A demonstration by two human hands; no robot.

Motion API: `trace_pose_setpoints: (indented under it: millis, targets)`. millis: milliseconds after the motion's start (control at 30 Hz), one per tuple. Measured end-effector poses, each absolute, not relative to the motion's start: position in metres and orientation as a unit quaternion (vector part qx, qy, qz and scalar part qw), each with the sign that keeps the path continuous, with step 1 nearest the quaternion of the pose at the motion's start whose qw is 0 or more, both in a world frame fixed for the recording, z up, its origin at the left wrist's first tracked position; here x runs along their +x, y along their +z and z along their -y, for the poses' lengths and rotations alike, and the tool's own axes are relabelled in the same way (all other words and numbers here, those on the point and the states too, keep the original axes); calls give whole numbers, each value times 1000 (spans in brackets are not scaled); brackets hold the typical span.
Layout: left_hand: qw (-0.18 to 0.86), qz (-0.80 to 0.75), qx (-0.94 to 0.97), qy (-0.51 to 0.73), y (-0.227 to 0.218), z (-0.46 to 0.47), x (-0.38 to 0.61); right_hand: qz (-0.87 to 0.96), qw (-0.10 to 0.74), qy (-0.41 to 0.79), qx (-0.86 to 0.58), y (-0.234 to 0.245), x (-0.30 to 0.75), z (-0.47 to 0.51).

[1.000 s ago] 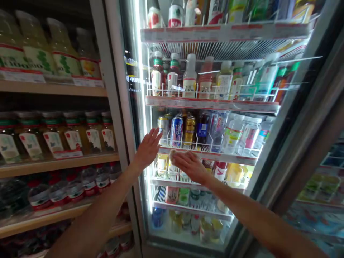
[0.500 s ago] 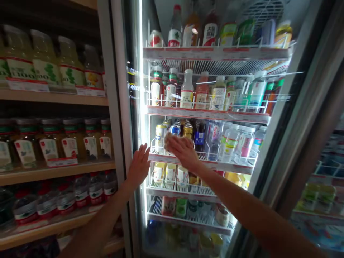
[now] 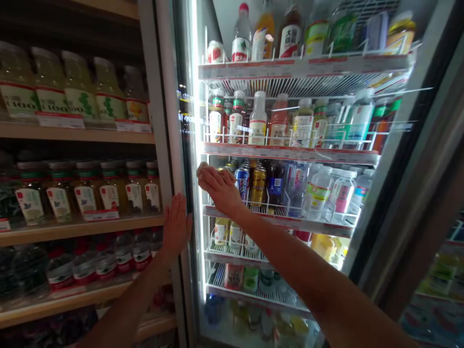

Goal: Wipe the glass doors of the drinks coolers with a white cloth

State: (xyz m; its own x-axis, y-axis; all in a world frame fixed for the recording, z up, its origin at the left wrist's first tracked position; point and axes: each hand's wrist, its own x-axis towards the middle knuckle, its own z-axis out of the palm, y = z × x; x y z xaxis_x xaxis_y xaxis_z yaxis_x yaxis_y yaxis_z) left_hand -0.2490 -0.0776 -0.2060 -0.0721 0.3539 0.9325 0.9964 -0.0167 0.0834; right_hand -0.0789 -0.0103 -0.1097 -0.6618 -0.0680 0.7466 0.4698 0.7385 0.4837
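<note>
A crumpled pale cloth is in my right hand, pressed flat to the glass door of a lit drinks fridge. Most of the cloth is hidden under my palm and fingers; a bit shows past the fingertips. Behind the glass at that height stand a blue can and a gold can. My left hand lies with its fingers up and its palm against the metal frame left of the door. It holds nothing.
Wooden shelves with rows of juice bottles stand close on the left. Wire fridge shelves behind the glass carry bottles and cans. A metal upright and another cooler section are at the right.
My right hand has slid left across the glass with the cloth, toward the door's lit left edge. My left hand has moved left from the glass edge onto the frame.
</note>
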Motion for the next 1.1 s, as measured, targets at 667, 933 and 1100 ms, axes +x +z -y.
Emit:
trace_pose_setpoints:
  millis: [667,933,1100]
  targets:
    - [430,501,-639,-395,-192,77,-191,827,323,-446,-113,-134,77,6]
    - [403,438,-693,-408,-180,56,-121,793,374,-439,-197,-145,120,10]
    - [414,457,-676,-404,-190,50,-113,775,376,-467,-200,-155,141,10]
